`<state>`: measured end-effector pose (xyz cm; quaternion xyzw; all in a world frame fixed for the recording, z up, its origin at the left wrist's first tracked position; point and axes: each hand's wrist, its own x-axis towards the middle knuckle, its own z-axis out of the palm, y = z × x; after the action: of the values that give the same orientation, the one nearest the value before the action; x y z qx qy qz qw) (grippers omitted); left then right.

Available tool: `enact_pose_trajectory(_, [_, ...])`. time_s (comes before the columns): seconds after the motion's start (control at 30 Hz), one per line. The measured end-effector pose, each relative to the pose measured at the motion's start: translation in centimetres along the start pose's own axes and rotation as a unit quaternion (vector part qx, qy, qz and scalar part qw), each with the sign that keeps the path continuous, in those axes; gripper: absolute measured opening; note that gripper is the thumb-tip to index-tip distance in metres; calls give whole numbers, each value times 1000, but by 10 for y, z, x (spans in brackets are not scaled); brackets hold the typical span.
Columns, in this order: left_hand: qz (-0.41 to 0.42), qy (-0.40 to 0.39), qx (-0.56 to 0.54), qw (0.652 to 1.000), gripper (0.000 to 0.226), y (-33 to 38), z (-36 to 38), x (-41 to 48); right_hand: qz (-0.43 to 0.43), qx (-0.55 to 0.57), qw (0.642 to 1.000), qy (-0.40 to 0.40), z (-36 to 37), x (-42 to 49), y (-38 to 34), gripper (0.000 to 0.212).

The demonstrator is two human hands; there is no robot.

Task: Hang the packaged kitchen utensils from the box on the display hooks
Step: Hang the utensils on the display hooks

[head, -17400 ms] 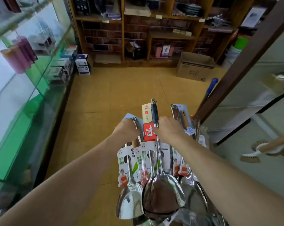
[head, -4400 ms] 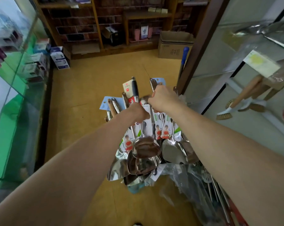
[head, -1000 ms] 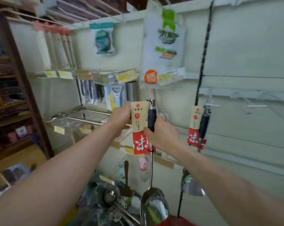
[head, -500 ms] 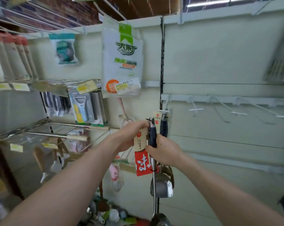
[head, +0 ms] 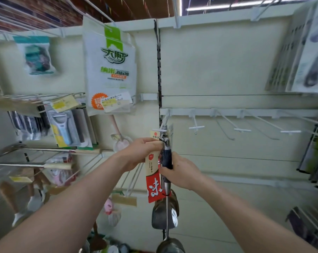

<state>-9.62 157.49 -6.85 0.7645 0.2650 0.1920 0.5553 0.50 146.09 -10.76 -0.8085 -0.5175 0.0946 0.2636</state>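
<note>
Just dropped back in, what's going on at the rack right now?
A person is hanging a packaged utensil on the leftmost hook of the white wall rail. The right hand grips its dark handle, while the left hand pinches the top of its card label just under the hook's tip. Whether the hanging hole is on the hook yet is hidden. Another utensil hangs behind it, and the hooks to the right are bare.
</note>
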Motion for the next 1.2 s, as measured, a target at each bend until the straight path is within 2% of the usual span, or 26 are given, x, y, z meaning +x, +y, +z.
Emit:
enact_pose_trajectory(0.1, [6,8,40,999,18,0,-3,7,3,-36,999,17,0,2,1,30])
enact_pose_trajectory(0.3, [10,-22,69,997,8,0,-16,7,-13,-63,997,43,10,4,-1,37])
enact_pose_trajectory(0.43, [14,5,63,998,7,-1,-25,8,-25,-80,995,60,10,10,-9,34])
enact_pose_trajectory(0.63, [9,28,102,994,13,4,-23,11,6,-67,996,62,9,13,-15,31])
enact_pose_trajectory(0.8, [-5,32,92,995,9,7,-19,14,25,-71,995,59,12,17,-19,32])
enact_pose_trajectory(0.93, [-22,32,83,996,21,4,-24,16,53,-82,993,61,14,26,-22,30])
enact_pose_trajectory(1.07, [-28,22,111,993,23,3,-22,17,81,-88,991,59,19,38,-22,32])
enact_pose_trajectory(1.2, [-23,60,146,987,37,3,-15,21,86,-97,989,67,22,44,-19,34])
